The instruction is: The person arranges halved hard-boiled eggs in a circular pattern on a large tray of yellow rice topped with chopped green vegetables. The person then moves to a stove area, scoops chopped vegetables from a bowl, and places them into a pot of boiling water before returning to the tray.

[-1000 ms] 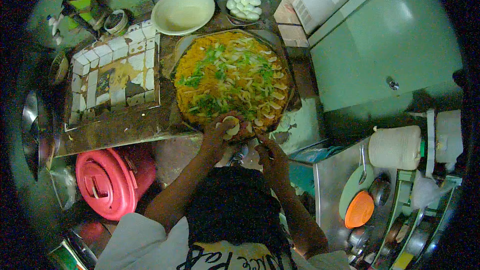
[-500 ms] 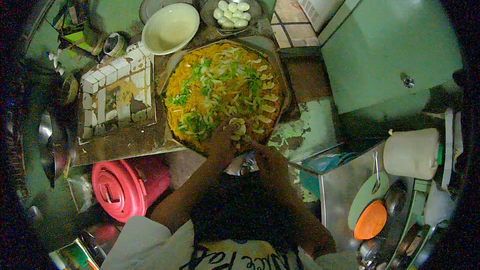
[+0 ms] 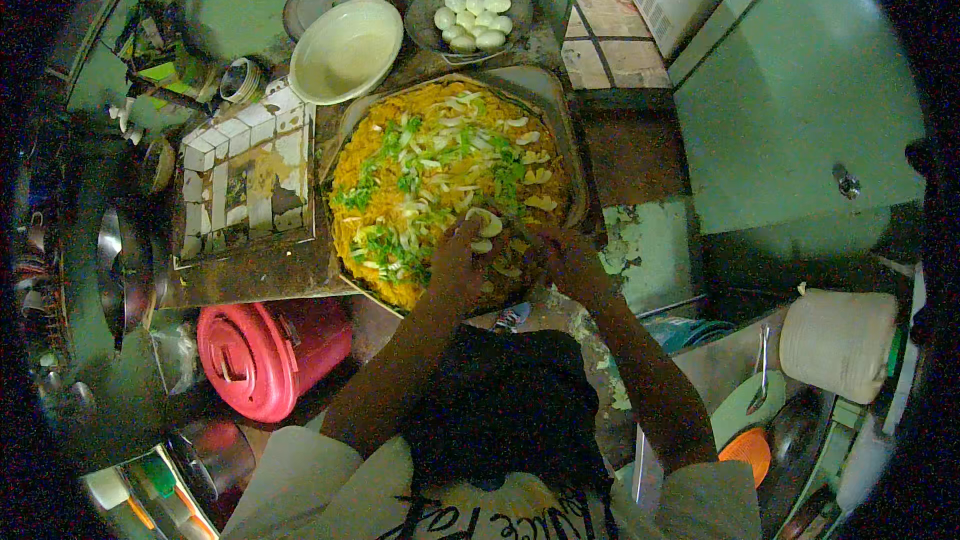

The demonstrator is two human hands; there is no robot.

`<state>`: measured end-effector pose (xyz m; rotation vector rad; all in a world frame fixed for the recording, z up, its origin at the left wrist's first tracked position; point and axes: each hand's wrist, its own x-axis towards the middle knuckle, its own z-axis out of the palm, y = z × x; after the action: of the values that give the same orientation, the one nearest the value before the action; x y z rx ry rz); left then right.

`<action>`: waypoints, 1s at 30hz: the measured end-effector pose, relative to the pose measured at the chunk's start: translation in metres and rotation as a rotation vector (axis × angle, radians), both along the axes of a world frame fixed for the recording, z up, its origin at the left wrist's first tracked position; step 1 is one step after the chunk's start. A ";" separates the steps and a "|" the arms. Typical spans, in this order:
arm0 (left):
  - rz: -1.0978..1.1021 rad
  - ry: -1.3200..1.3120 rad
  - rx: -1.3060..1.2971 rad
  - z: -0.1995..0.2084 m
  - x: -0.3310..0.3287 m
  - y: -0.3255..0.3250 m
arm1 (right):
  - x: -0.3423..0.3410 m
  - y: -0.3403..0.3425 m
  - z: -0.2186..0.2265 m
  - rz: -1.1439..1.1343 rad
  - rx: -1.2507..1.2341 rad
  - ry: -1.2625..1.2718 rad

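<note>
A large tray of yellow noodle-like food (image 3: pixel 385 190) lies in front of me, topped with chopped greens and pale slices. Egg slices (image 3: pixel 538 177) form a row along its right side. Over its near part, my left hand (image 3: pixel 458 265) is closed around several slices of boiled egg (image 3: pixel 484 223), which show at the fingertips. My right hand (image 3: pixel 578 268) is at the tray's near right edge, fingers bent together over the food. Whatever it pinches, if anything, is too dark and small to make out.
Whole peeled eggs (image 3: pixel 474 18) fill a metal bowl (image 3: pixel 424 15) behind the tray, beside a cream basin (image 3: pixel 347 48). A tiled block (image 3: pixel 245 175) stands left. Below it is a red lidded bucket (image 3: pixel 245 360). A green door (image 3: pixel 790 110) is at right.
My right hand has moved away from the left hand, rightward to the tray's edge. The left hand still has egg slices in it. The whole view has shifted slightly.
</note>
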<state>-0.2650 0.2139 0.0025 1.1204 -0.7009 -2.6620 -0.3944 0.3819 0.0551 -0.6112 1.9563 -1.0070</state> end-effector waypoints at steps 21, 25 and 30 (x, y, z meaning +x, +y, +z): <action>-0.018 -0.017 -0.154 -0.003 0.028 -0.010 | 0.073 0.002 0.016 -0.257 -0.104 -0.234; -0.093 -0.017 -0.344 0.023 0.044 -0.001 | 0.111 0.021 -0.008 -0.169 -0.276 0.133; -0.115 -0.107 -0.103 0.021 0.075 -0.001 | 0.137 0.015 0.015 -0.291 -0.164 -0.141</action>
<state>-0.1896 0.2129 0.0230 1.2367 -0.9379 -2.6390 -0.2573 0.3968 0.0697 -0.3374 1.8838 -1.3631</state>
